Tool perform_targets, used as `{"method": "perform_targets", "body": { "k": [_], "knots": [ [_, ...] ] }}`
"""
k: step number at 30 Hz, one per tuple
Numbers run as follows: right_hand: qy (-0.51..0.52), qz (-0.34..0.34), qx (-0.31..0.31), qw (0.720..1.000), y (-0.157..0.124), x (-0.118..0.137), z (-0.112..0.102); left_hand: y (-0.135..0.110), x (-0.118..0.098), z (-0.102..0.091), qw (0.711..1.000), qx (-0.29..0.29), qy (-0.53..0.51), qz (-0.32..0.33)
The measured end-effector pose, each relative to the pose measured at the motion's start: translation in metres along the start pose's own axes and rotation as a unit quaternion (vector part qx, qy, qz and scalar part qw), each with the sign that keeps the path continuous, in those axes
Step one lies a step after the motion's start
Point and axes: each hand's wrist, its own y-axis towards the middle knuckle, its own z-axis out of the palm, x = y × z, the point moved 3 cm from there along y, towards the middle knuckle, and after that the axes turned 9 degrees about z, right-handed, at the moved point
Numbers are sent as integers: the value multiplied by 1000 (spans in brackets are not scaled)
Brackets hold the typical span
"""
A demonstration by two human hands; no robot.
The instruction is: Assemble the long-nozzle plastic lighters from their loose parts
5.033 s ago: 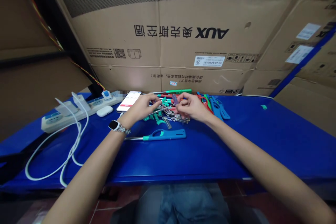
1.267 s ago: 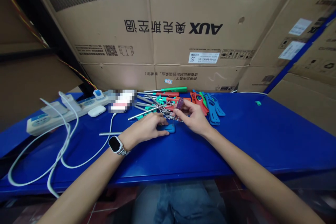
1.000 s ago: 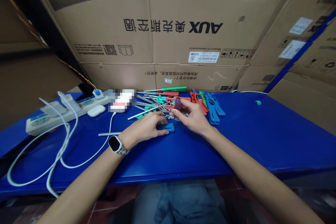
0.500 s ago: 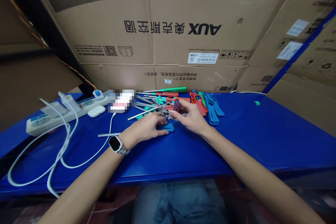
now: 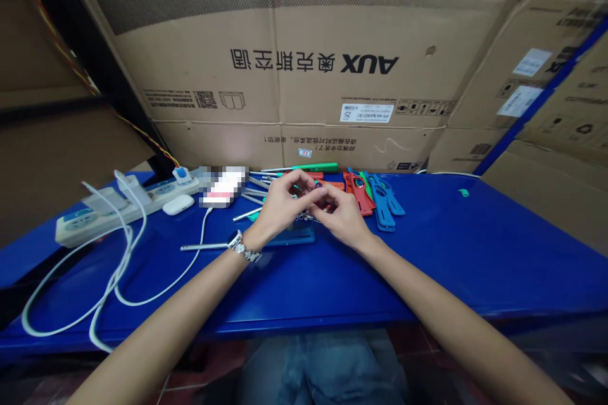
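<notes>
Lighter [image 5: 292, 237], blue with a long metal nose, lies on the blue table [image 5: 456, 259] in front of the person, its nose running out past the left wrist that crosses over it. Beyond it, the left hand [image 5: 281, 204] and right hand [image 5: 342, 216] meet above a jumble of metal rods [image 5: 257, 183], fingers curled and the two thumbs close together. From where I stand, I can't tell what either hand grips; the fingers hide whatever is between them. Just right of the hands sit red casings [image 5: 361, 196] and blue casings [image 5: 381, 212], and behind them lies a green-handled tool [image 5: 319, 168]. Off to the left are a blurred phone [image 5: 227, 186], a white case [image 5: 178, 204] and a power strip [image 5: 135, 209].
</notes>
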Motion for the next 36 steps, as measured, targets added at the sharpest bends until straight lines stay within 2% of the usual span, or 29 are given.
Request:
{"method": "perform_targets", "body": {
  "k": [4, 8, 10, 12, 17, 20, 22, 26, 29, 31, 36],
  "knots": [
    [59, 11, 11, 998, -1, 2, -3, 3, 4, 4, 999, 17, -41, 14],
    [119, 28, 109, 987, -1, 8, -8, -1, 5, -5, 996, 41, -38, 66],
    [123, 38, 135, 982, -1, 10, -9, -2, 5, -7, 995, 48, -41, 72],
    [115, 34, 122, 985, -1, 12, -8, -2, 4, -6, 996, 34, -46, 66],
    [90, 3, 19, 996, -1, 12, -1, 0, 0, 3, 995, -64, -70, 28],
    [75, 2, -1, 997, -1, 11, 0, 1, -1, 5, 994, -64, -83, 16],
    [75, -5, 21, 997, 0, 11, -3, 1, -2, 2, 996, -45, -77, 30],
    [104, 13, 117, 988, -1, 12, -8, 1, -3, -5, 997, 21, -44, 66],
    [104, 26, 119, 987, 0, 13, -10, 1, -4, -6, 995, 46, -29, 80],
    [97, 22, 84, 991, 0, 14, -10, 1, -4, -4, 997, 25, -23, 73],
    [79, 12, -5, 997, -1, 14, -5, 0, -1, 5, 994, -87, -59, 14]
  ]
}}
